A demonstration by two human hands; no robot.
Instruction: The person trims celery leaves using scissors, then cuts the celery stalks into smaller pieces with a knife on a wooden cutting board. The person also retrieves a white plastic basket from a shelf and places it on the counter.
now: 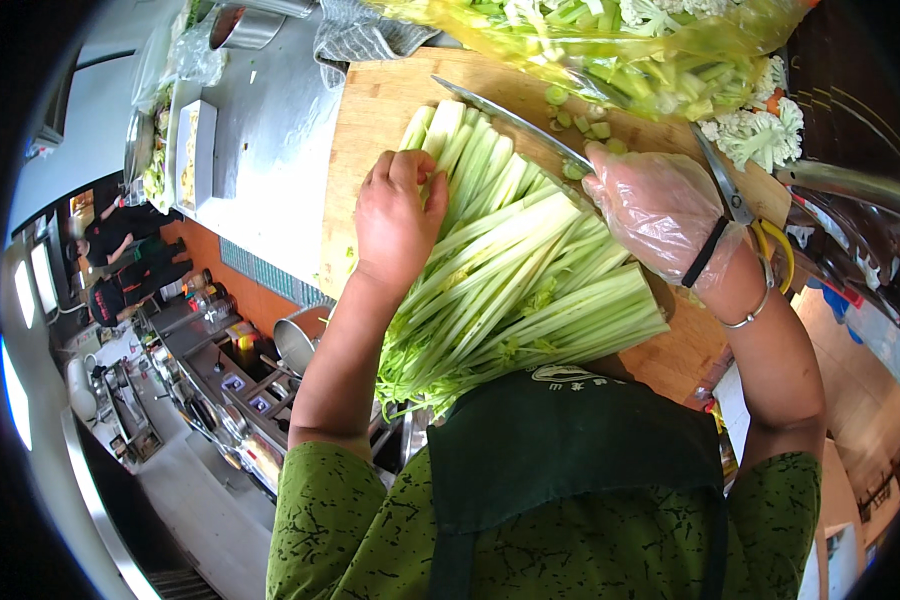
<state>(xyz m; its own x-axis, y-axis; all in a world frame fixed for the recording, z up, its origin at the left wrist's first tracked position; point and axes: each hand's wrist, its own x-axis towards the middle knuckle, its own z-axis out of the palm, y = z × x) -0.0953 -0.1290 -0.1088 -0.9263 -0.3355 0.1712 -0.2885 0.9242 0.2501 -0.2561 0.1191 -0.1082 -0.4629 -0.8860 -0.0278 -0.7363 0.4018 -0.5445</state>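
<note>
A large heap of celery stalks (495, 262) lies on a wooden cutting board (375, 90), its leafy ends towards my apron. My bare left hand (401, 210) rests on the left side of the stalks near their cut ends, fingers curled and thumb apart. In a clear plastic glove, my right hand (652, 202) is closed round a kitchen knife, whose handle it hides. The knife's blade (502, 112) points up and left beyond the cut ends. Small cut celery pieces (596, 129) lie on the board past the blade.
A yellow plastic bag (645, 75) of cut celery and cauliflower covers the board's far edge. Cauliflower florets (761, 135) and yellow-handled scissors (735, 199) lie at right. A striped cloth (367, 37) touches the far left corner. Two people (127, 255) stand away at the left.
</note>
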